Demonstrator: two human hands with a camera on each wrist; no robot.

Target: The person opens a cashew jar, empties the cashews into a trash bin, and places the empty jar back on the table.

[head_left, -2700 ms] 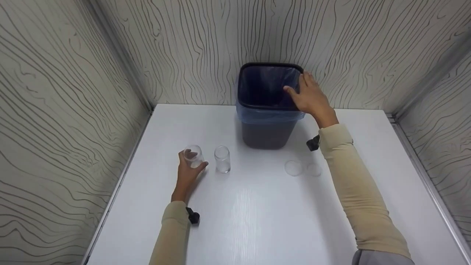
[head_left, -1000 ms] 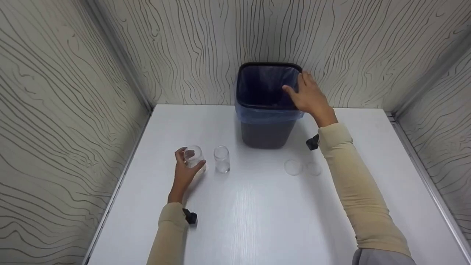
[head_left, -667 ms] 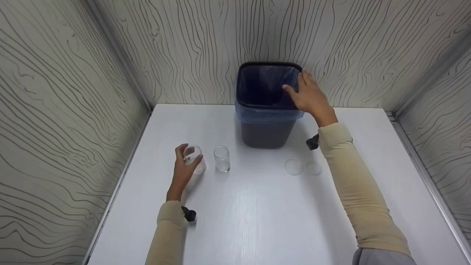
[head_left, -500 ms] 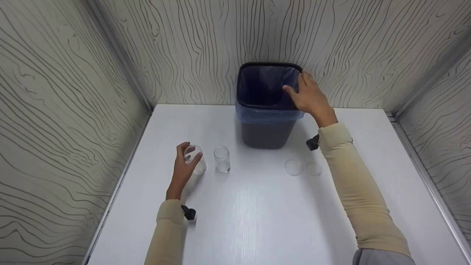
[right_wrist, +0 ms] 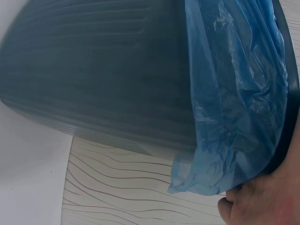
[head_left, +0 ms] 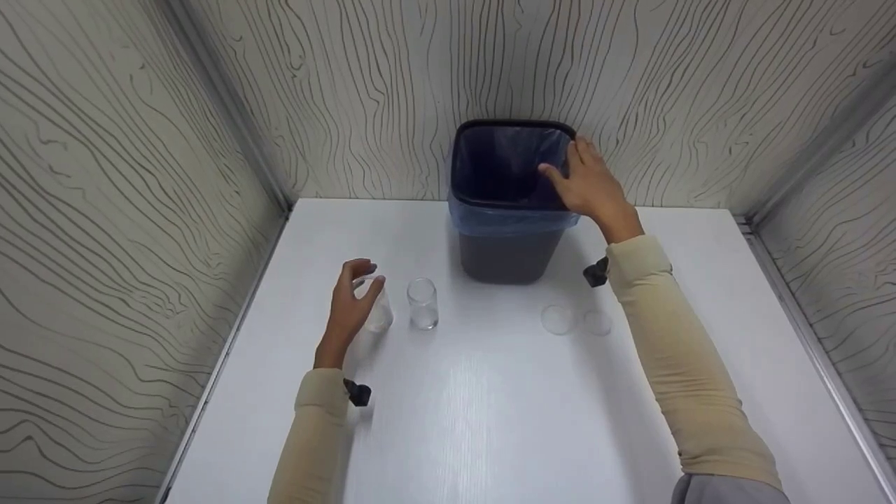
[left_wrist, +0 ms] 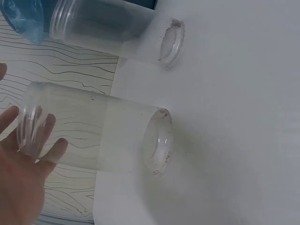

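My left hand (head_left: 350,308) is raised at the mouth of a clear plastic jar (head_left: 380,318), its thumb and fingers spread apart. The jar (left_wrist: 112,129) stands upright on the table, and in the left wrist view fingers (left_wrist: 58,150) show beside and through its threaded neck. Right beside it stands a second clear jar (head_left: 423,308), also without a lid. My right hand (head_left: 591,185) holds the right rim of a dark trash can (head_left: 507,259), thumb on the inner side and fingers over the outer side. A blue bag (right_wrist: 234,103) lines the can and folds over its rim.
Two clear round lids (head_left: 558,320) lie flat on the white table (head_left: 469,420), right of the jars and in front of the can. Wood-patterned walls (head_left: 364,98) close off the back and both sides.
My left hand has loosened from around the jar, spreading its fingers and moving up and away toward the back. The jar stays standing. My right hand has kept its place on the can.
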